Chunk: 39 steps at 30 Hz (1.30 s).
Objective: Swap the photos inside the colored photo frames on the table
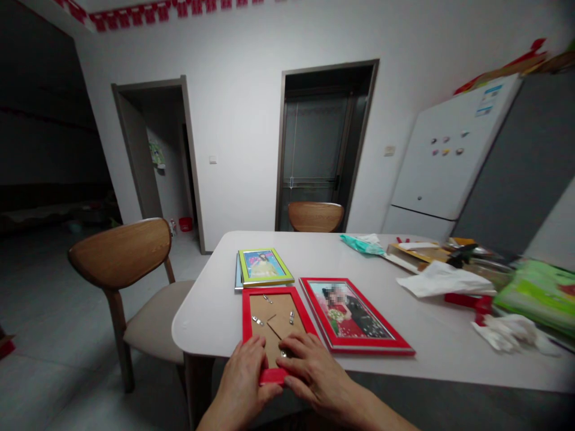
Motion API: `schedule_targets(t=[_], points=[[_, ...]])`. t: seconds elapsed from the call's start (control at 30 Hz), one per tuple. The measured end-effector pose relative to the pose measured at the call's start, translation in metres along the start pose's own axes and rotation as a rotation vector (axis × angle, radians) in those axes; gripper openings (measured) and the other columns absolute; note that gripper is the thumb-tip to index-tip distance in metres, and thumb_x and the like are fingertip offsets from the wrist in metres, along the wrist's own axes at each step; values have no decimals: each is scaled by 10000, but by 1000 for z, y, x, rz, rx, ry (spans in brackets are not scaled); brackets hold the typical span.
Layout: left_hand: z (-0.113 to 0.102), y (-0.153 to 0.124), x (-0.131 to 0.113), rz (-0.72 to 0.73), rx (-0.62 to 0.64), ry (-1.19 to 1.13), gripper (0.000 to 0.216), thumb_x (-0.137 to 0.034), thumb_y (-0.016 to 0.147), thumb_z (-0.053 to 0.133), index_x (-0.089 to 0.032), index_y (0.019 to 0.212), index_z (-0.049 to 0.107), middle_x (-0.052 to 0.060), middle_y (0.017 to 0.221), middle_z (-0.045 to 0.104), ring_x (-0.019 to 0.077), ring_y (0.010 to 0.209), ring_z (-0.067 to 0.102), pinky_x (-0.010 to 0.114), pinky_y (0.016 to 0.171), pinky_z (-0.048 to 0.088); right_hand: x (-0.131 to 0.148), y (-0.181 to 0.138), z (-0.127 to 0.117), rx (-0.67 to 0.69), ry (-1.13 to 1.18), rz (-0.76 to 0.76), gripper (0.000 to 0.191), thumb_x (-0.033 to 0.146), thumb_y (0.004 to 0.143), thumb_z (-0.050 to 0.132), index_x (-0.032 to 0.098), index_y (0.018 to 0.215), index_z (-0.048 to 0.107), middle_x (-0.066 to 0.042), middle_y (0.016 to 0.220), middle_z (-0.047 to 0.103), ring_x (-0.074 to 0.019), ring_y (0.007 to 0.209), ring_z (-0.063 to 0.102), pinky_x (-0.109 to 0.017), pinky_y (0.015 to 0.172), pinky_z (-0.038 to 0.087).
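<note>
A red picture frame [274, 314] lies face down on the white table [422, 341], its brown backing board and small metal clips showing. My left hand [245, 368] rests on its near left corner, thumb curled under the frame's near edge. My right hand [309, 368] lies flat on the backing board, fingers stretched out and pressing near a clip. Right beside it lies a second red frame [354, 315], face up, with a photo in it. Behind them a green-yellow frame [264, 266] sits on top of another frame.
Wooden chairs stand at the table's left side [126, 257] and far side [315, 216]. The table's right part holds papers [442, 280], crumpled tissue [507, 332], green packaging [543, 293] and a teal bag [363, 243]. A white fridge [449, 155] stands at the back right.
</note>
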<state>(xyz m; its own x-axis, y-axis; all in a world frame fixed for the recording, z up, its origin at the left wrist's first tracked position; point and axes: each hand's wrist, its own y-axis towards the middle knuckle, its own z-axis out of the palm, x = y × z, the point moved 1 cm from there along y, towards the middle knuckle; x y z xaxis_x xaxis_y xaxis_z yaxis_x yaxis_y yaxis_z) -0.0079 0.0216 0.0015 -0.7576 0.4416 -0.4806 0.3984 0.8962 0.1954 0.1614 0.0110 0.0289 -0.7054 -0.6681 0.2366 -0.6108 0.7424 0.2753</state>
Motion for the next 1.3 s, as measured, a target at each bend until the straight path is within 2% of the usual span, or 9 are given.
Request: schedule_targets(t=[0.17,0.3,0.4,0.53,0.7,0.87,1.03,1.1,1.3], points=[[0,1,-1,-37,-8,-9,351,-275,541,695,-179,860,583,97,1209,484,235,1147,391,388,962,310,-7,-2,2,-23,16,21,240,339,786,422,251,949,575,-36,1055,513,-182,1009,399,-315,855,304],[-2,1,-1,-50,-6,-19,398,-242,515,705,-171,889,588,102,1204,488,238,1138,400,384,961,310,-31,11,4,-124,-74,216,316,321,813,350,214,1048,532,-77,1131,470,-194,1002,415,-321,841,315],[-4,1,-4,-43,-16,-22,438,-260,525,699,-163,935,580,109,1192,498,231,1130,410,377,964,306,-46,25,6,-120,-174,322,309,332,816,333,184,934,577,-85,1051,499,-193,935,442,-318,816,315],[-8,1,-8,-65,-9,-10,389,-270,528,696,-159,890,602,106,1190,501,230,1129,412,368,973,296,-49,34,7,-102,-222,355,323,305,819,326,139,785,601,-94,893,536,-180,858,455,-288,789,306],[-7,-1,-8,-85,-29,-19,474,-278,521,690,-167,968,580,88,1160,529,224,1117,426,350,967,306,-48,30,11,-154,-166,380,303,261,804,340,133,711,599,-93,889,537,-176,889,447,-259,801,296],[-6,-1,-5,-109,-18,-25,641,-279,510,683,-143,1109,498,106,1190,502,234,1122,419,348,964,309,-50,27,12,-189,-131,374,277,242,796,352,135,706,591,-95,893,534,-180,872,455,-277,789,312],[-6,0,-4,-114,18,-11,657,-273,521,675,-127,1131,480,119,1192,497,240,1133,406,343,973,297,-38,41,16,-169,-65,271,248,218,800,357,173,916,572,-73,960,527,-166,880,453,-274,766,317],[-5,0,-3,-104,21,-8,669,-278,521,679,-116,1137,474,126,1186,501,242,1130,409,338,971,301,-30,52,21,-147,-43,218,257,219,809,349,191,944,566,-68,984,521,-165,904,442,-277,775,309],[-4,0,1,-67,10,-28,704,-261,498,697,-116,1146,463,120,1174,511,238,1103,435,326,946,336,-19,79,31,-40,-83,156,241,219,805,359,193,812,598,-52,863,525,-162,851,437,-277,741,313]])
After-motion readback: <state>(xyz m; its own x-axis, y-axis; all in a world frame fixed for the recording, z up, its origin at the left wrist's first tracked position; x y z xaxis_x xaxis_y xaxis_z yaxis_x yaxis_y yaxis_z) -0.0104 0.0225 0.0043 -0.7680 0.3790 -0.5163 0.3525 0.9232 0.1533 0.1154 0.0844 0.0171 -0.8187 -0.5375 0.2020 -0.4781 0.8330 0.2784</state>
